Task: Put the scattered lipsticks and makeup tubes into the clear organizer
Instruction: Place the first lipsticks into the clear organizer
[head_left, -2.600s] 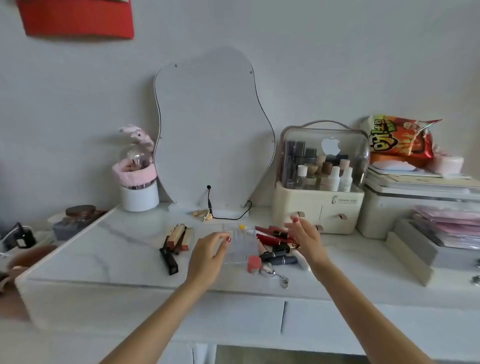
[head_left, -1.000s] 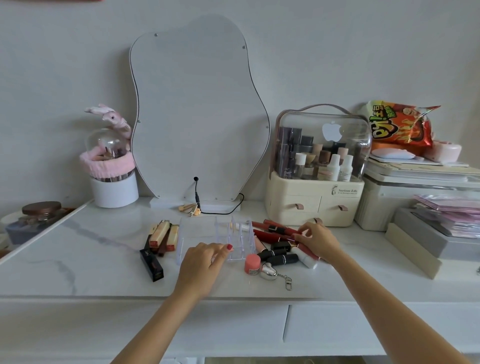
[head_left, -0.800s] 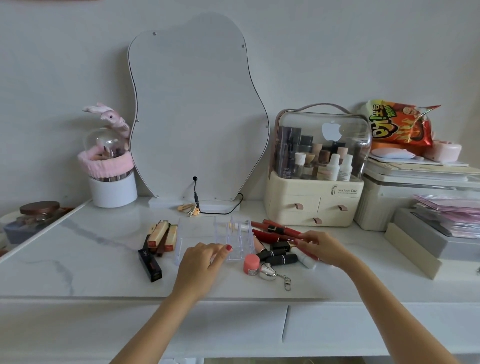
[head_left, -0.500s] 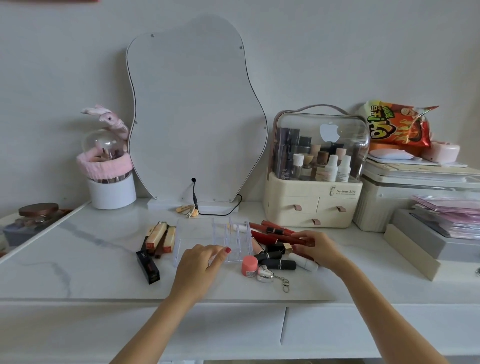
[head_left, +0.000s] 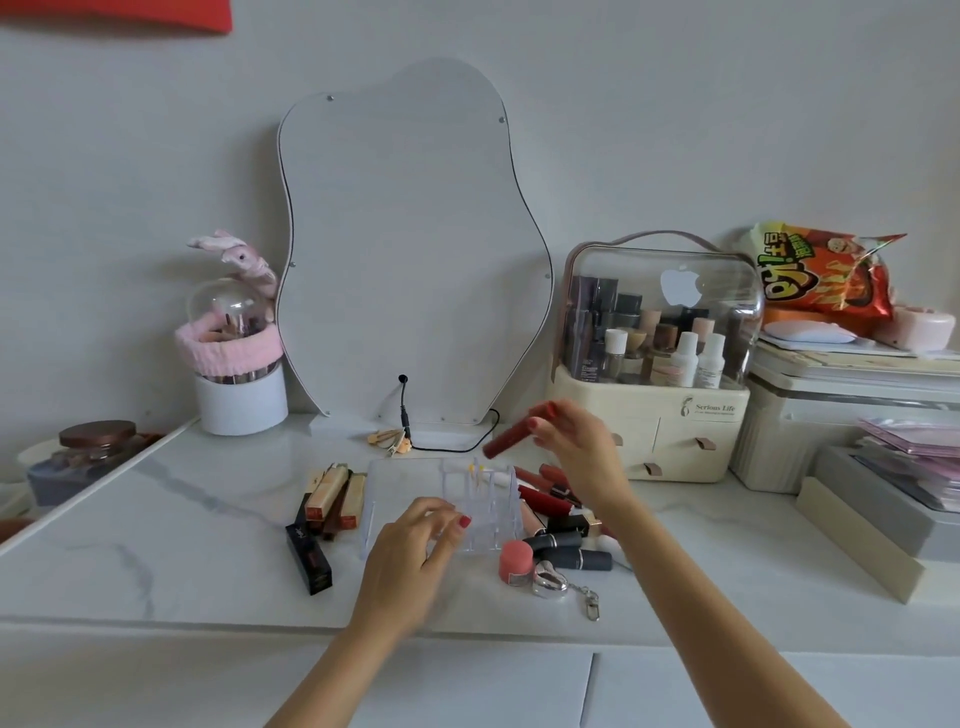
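The clear organizer (head_left: 470, 506) on the vanity top (head_left: 182, 525) appeared nearly empty, braced by the left hand (head_left: 415, 545), while the right hand (head_left: 576, 447) gripped one dark red tube (head_left: 511, 436) above it; most lipsticks (head_left: 563, 540) lay scattered alongside.

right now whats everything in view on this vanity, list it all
clear organizer: 1, transparent, centre front
dark red tube: 1, held above organizer
loose tubes: several, red and black, right of organizer
boxed lipsticks: several, tan and black, left of organizer
pink pot: 1, front of the loose tubes
silver keychain: 1, beside pot
mirror: 1, white, against wall
cosmetics case: 1, cream, right
snack bag: 1, orange, far right
left hand: on organizer
right hand: gripping tube
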